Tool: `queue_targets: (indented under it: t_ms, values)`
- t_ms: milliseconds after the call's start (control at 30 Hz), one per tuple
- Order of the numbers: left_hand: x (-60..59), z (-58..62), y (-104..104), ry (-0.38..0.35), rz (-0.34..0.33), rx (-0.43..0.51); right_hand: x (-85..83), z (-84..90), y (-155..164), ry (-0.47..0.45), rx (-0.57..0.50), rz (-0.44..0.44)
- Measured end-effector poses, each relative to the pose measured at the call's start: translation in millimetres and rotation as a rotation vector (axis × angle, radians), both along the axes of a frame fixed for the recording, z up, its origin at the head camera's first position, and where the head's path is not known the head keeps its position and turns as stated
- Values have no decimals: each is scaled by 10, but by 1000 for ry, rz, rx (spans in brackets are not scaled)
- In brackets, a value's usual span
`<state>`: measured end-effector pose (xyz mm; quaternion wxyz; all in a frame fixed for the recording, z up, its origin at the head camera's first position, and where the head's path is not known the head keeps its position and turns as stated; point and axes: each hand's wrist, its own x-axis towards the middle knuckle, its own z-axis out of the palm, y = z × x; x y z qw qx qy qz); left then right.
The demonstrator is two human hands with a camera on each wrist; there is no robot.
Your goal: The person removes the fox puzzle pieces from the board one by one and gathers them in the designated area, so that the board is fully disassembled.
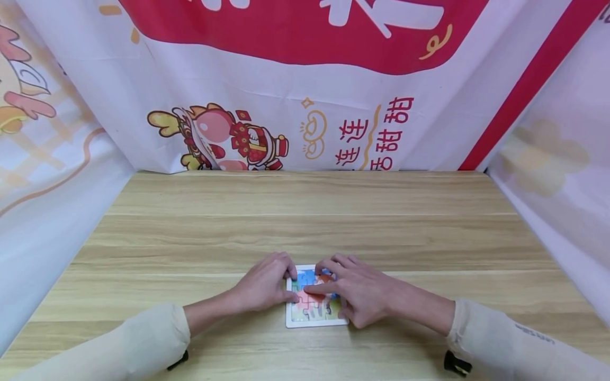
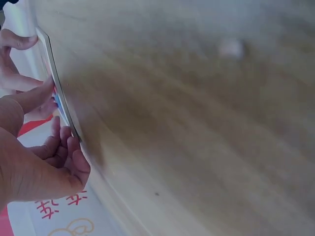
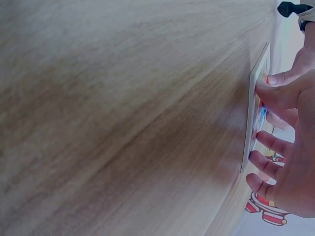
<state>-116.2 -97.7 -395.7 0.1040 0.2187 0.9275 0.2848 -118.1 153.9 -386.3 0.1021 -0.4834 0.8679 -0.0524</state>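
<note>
A small jigsaw puzzle (image 1: 310, 307) in a white frame lies flat near the table's front, its pieces showing blue, pink and green. My left hand (image 1: 267, 284) holds its left side, thumb on the lower part of the border and curled fingers near the upper corner. From the right, my right hand (image 1: 366, 295) reaches over the puzzle. Its index finger lies extended on the middle pieces, and its thumb touches the right edge. In the right wrist view the other fingers (image 3: 273, 143) are spread above the puzzle (image 3: 251, 108). The hands cover parts of the picture.
The wooden table (image 1: 305, 222) stretches beyond the puzzle to a printed cloth (image 1: 267, 79) hanging at the back. Cloth walls (image 1: 548, 159) also stand on both sides. A small pale blurred spot (image 2: 231, 48) shows on the table in the left wrist view.
</note>
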Motion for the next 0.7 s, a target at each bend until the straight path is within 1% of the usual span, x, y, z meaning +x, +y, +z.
queue_targets:
  t_ms: [100,167,233,400,500,700]
  values:
    - [12,-11,1,11,23,-1,-1,1,1,8,-4,4]
    - [14,-22,-5,37,39,-6,1,1,0,12,-5,6]
    - [19,-27,-14,60,42,-8,4,3,-1,13,-5,7]
    - [25,-23,-28,99,29,-3,6,8,-3,14,-1,6]
    - [27,-8,-31,107,19,-1,6,11,-3,11,0,6]
    - [32,19,-32,105,-6,-25,6,9,-2,9,4,1]
